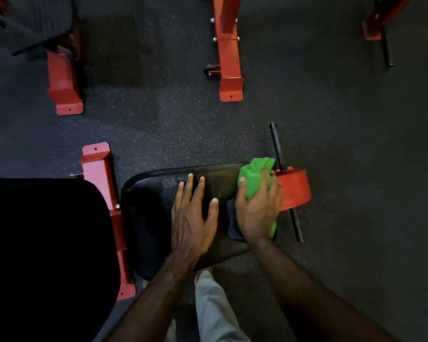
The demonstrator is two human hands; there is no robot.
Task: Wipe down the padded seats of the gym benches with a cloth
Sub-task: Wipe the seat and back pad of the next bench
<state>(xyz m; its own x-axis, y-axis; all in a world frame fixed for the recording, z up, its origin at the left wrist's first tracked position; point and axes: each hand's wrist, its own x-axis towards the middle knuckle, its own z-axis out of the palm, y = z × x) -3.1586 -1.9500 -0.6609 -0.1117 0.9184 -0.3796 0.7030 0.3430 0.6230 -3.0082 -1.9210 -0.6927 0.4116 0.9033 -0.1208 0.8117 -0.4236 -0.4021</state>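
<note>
A black padded seat (156, 201) of a red-framed gym bench lies below me, with the larger black back pad (47, 243) to its left. My left hand (193, 215) rests flat on the middle of the seat, fingers straight and spread. My right hand (257, 208) grips a bunched green cloth (253, 178) at the seat's right end, pressing it onto the pad. The cloth sticks out past my fingers toward the red frame end (294, 191).
A black crossbar (286, 181) runs through the red frame end to the right of the seat. Red frame feet (230, 87) (67, 99) of other benches stand on the speckled dark rubber floor (158, 124) ahead. Another bench pad (35, 18) is at top left. My trouser leg (213, 304) is below the seat.
</note>
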